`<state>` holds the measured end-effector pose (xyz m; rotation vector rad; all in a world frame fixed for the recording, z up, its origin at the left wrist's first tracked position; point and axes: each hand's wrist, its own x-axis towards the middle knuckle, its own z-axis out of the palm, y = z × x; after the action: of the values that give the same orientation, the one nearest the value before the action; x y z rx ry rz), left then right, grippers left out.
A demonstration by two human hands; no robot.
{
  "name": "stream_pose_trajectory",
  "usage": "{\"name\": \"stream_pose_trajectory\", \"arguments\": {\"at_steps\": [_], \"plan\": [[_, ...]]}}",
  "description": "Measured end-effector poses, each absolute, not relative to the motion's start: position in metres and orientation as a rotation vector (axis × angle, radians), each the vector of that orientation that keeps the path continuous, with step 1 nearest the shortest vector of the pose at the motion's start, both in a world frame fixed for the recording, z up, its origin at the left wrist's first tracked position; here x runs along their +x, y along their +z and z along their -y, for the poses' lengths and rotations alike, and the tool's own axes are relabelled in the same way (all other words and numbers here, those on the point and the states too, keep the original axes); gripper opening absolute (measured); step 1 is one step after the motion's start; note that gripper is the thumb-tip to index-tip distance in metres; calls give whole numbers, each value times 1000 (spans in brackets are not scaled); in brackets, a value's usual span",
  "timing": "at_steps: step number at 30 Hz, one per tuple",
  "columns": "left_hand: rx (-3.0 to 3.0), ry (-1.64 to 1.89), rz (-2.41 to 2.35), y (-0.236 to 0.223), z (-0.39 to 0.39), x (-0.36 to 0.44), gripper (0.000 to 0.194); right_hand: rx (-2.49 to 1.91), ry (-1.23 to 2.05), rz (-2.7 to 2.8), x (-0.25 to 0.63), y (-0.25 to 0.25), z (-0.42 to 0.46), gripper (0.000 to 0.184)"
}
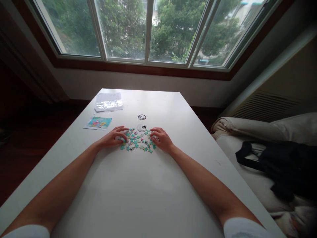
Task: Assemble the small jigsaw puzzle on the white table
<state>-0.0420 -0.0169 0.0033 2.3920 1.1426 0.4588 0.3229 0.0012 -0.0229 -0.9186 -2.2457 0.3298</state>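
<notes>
Small jigsaw puzzle pieces (135,140), mostly teal with some pink and yellow, lie scattered in a loose patch on the white table. My left hand (114,136) rests at the patch's left edge, its fingers apart and curved over the outer pieces. On the opposite side, my right hand (161,138) touches the right edge with its fingers spread. Neither hand appears to hold a piece, though some pieces are partly hidden beneath the fingers. Just behind the patch lies a round disc (142,128) with a dark spot on it.
A second, smaller round item (142,117) lies farther back. To the left are a colourful picture sheet (99,122) and a clear plastic bag with papers (109,101). The white table (138,195) reaches toward a window. A sofa (223,145) with dark clothing (279,162) stands at right.
</notes>
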Motion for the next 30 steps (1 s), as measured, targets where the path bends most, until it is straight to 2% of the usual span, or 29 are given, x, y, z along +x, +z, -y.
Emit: {"name": "stream_pose_trajectory", "arguments": {"at_steps": [21,30], "plan": [[2367,563,-1184,5,21,-32,19,-1020,415,2051,325,-23,-9,17],[2367,566,-1188,6,22,-31,30,-1247,800,1560,340,-33,-38,31]]}}
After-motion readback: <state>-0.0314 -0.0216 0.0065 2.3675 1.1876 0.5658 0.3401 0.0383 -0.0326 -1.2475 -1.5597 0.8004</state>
